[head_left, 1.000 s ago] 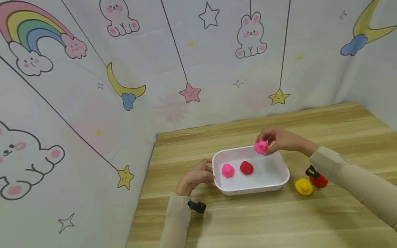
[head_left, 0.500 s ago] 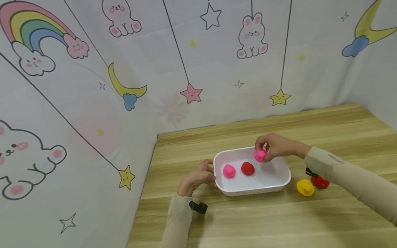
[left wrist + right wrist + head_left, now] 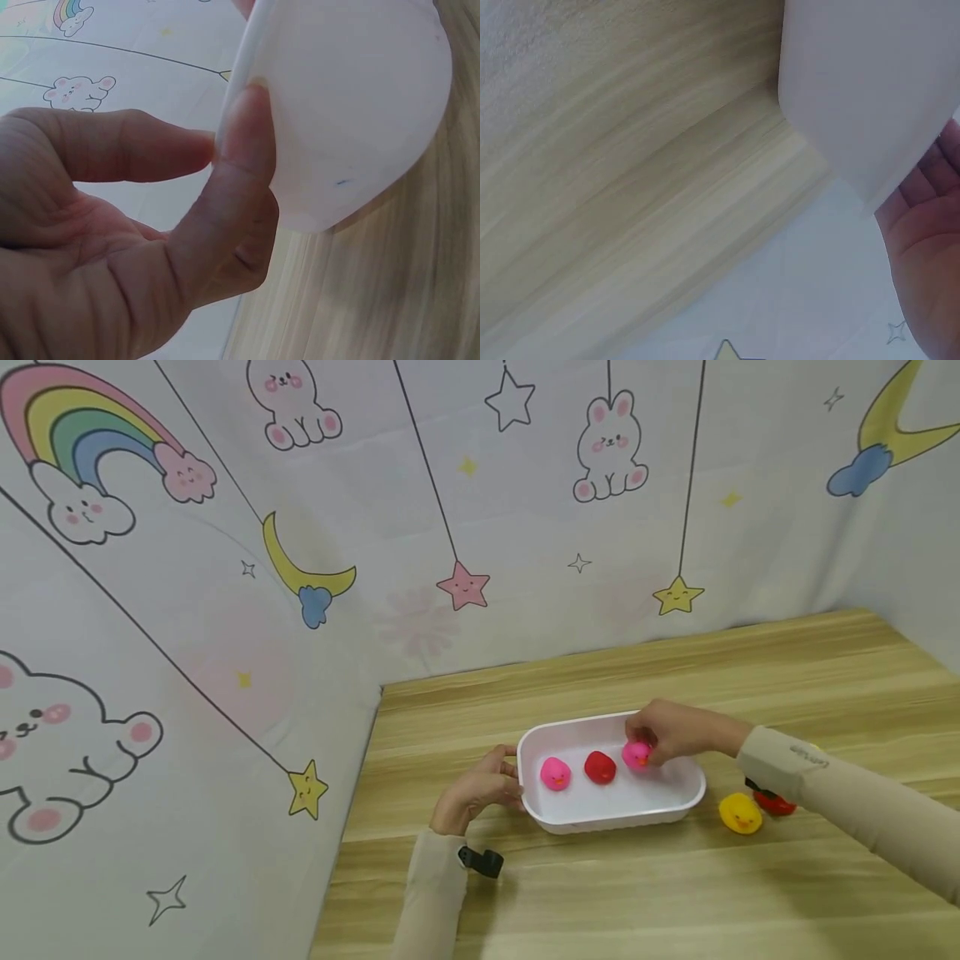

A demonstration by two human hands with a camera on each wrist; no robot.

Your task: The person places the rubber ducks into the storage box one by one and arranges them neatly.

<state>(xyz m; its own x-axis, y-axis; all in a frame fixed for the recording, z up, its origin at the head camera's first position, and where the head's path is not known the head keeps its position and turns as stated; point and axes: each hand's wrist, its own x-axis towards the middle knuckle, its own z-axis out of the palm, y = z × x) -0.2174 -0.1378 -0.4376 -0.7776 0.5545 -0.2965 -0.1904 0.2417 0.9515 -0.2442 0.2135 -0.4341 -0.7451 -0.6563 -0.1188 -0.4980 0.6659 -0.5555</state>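
Observation:
A pink rubber duck (image 3: pixel 637 756) is low inside the white plastic tray (image 3: pixel 600 816), towards its right end. My right hand (image 3: pixel 678 729) pinches the duck from above and behind. In the right wrist view the tray's outer wall (image 3: pixel 862 82) hides the fingertips and the duck. At the tray's left end my left hand (image 3: pixel 480 787) grips the rim, its thumb and finger meeting at the edge in the left wrist view (image 3: pixel 232 142). Another pink rubber duck (image 3: pixel 556 774) and a red one (image 3: pixel 600 767) sit in the tray, left of the held duck.
Right of the tray, a yellow rubber duck (image 3: pixel 740 814) stands on the wooden table (image 3: pixel 600 893). A red one (image 3: pixel 776 804) is partly covered by the right sleeve (image 3: pixel 840 793). A cartoon-printed cloth (image 3: pixel 525 627) rises behind the table and along its left side.
My right hand has lowered the pink duck from above the tray's back rim down into the tray. The left hand keeps its hold on the left rim.

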